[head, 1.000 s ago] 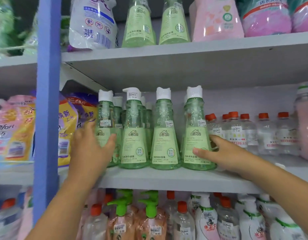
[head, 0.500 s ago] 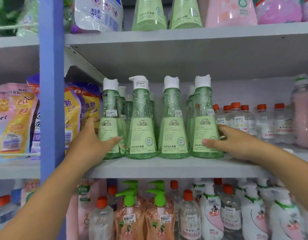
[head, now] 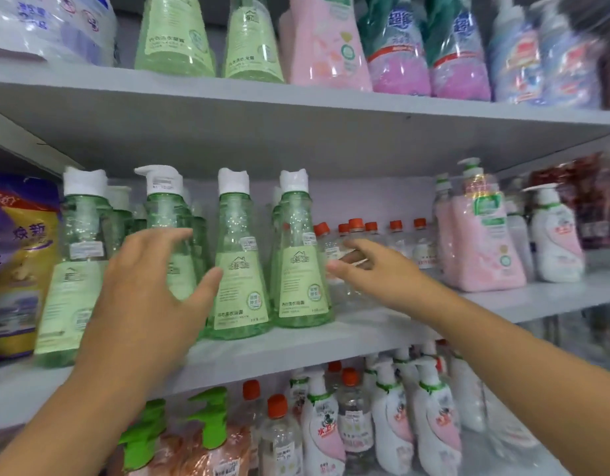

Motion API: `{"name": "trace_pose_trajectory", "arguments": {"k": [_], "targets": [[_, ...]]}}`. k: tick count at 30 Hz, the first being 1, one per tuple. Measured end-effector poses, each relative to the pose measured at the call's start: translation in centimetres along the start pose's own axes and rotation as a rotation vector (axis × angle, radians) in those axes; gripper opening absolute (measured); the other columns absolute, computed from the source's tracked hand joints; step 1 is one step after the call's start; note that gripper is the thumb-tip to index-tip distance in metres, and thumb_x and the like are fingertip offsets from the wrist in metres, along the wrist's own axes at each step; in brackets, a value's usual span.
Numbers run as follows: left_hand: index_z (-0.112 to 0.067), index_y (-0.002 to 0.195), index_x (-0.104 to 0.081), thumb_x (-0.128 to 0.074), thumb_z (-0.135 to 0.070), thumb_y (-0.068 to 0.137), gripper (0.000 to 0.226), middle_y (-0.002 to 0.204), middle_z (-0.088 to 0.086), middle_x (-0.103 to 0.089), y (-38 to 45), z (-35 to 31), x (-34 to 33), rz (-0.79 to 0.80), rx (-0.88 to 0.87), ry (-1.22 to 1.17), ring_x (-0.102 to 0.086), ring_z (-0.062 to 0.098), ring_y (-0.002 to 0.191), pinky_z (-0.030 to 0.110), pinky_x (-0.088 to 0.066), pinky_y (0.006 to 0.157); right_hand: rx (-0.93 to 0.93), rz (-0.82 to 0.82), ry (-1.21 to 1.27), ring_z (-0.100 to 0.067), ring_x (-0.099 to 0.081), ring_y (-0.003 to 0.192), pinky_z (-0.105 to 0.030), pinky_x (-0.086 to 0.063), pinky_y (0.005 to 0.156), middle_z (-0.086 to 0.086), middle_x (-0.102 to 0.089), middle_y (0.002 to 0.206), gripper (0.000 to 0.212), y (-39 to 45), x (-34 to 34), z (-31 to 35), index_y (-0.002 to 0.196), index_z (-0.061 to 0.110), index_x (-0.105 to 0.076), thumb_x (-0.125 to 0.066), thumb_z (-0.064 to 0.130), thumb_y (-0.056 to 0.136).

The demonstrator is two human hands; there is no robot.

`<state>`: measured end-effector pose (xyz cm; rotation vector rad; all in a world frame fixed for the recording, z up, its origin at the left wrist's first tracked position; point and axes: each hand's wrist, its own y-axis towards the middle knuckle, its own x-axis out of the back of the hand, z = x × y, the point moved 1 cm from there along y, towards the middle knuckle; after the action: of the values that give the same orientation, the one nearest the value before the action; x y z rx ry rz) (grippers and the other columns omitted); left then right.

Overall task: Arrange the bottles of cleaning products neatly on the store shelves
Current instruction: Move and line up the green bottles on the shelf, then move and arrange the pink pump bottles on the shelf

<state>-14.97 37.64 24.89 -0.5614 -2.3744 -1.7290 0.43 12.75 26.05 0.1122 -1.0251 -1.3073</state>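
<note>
Four green bottles (head: pixel 240 266) stand in a row at the front of the middle shelf (head: pixel 296 348), all upright, with more green ones behind them. Each has a white cap.

The left hand (head: pixel 149 290) is at 9 o'clock in the view. Its fingers are spread wide and a little bent in front of the second green bottle from the left. The thumb lies against the third one. It is not closed round any bottle.

The right hand (head: pixel 375 269) is at 3 o'clock from the row, just beside the last green bottle. Its fingers are stretched out toward the clear bottles (head: pixel 399 242) with red caps. It holds nothing, and I cannot tell if the fingertips touch them.

Pink bottles (head: pixel 482 245) stand farther toward 3 o'clock. A yellow bag (head: pixel 18 269) sits at 9 o'clock.
</note>
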Motion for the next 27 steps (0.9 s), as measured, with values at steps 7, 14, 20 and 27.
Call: {"name": "trace_pose_trajectory", "arguments": {"k": [7,14,20,27], "targets": [[-0.04,0.135,-0.052,-0.066,-0.051,0.089,0.049,0.134,-0.018,-0.049,0.1,-11.1,-8.0,0.175,-0.07,-0.275,-0.049,0.012,0.126,0.033,-0.039,0.098,-0.093,-0.335,0.123,-0.008,-0.063,0.106,-0.03,-0.054,0.09,0.01,-0.066,0.119,0.036,-2.4,11.3,-7.9,0.128,0.025,-0.062,-0.064,0.042,0.096],[-0.027,0.134,-0.056,-0.071,-0.055,0.085,0.058,0.132,-0.007,-0.059,2.4,-23.4,-19.7,0.419,0.153,-0.507,-0.058,0.016,0.112,0.029,-0.044,0.087,-0.346,-0.353,-0.024,-0.027,-0.053,0.127,-0.039,-0.047,0.101,-0.006,-0.046,0.15,0.088,0.3,20.1,-18.7,0.152,0.013,-0.036,-0.077,0.05,0.083],[-0.022,0.149,-0.043,-0.073,-0.06,0.083,0.081,0.146,-0.001,-0.052,2.8,-30.2,-25.8,0.582,0.389,-0.534,-0.059,0.025,0.12,0.032,-0.05,0.08,-0.216,-0.14,0.018,-0.013,-0.066,0.097,-0.032,-0.054,0.084,0.009,-0.067,0.114,0.049,2.7,21.0,-23.5,0.115,0.023,-0.057,-0.084,0.041,0.079],[-0.031,0.146,-0.044,-0.087,-0.054,0.068,0.092,0.137,0.0,-0.06,2.3,-29.9,-28.8,0.601,0.594,-0.73,-0.063,0.027,0.116,0.051,-0.049,0.104,-0.075,0.054,0.171,0.0,-0.065,0.084,-0.02,-0.053,0.073,0.013,-0.071,0.107,0.046,4.8,20.0,-23.7,0.118,0.026,-0.063,-0.086,0.033,0.078]]}}
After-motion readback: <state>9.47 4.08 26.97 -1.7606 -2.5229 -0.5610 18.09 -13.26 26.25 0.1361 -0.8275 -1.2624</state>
